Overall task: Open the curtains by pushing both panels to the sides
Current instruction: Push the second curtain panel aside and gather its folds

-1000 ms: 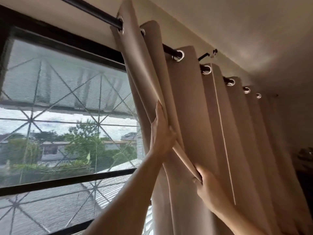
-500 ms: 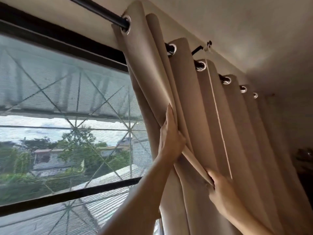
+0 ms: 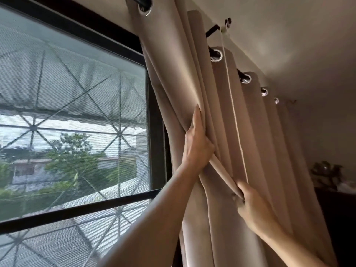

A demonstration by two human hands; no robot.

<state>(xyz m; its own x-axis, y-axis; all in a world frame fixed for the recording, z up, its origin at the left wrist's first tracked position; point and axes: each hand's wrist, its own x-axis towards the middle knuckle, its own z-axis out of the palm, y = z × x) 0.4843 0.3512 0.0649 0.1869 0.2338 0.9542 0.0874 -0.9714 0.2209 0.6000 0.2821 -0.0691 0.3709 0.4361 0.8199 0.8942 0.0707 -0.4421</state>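
A beige curtain panel (image 3: pixel 256 135) hangs by silver grommets (image 3: pixel 216 55) from a black rod (image 3: pixel 212 32), its folds bunched together right of the window (image 3: pixel 77 112). My left hand (image 3: pixel 196 145) lies against the leading folds with fingers pointing up and the thumb hidden behind the fabric. Lower and to the right, my right hand (image 3: pixel 250 207) pinches the edge of the same fold. The other curtain panel is out of view.
The window's black frame (image 3: pixel 156 151) and its diamond-patterned screen fill the left side. A rod bracket (image 3: pixel 226 26) sticks out from the wall near the ceiling. A dark cabinet (image 3: pixel 339 218) with small objects (image 3: pixel 325 170) on top stands at the far right.
The leading curtain folds have slid right along the rod and packed closer together. Both hands moved right with them, and the window's right frame edge is now uncovered.
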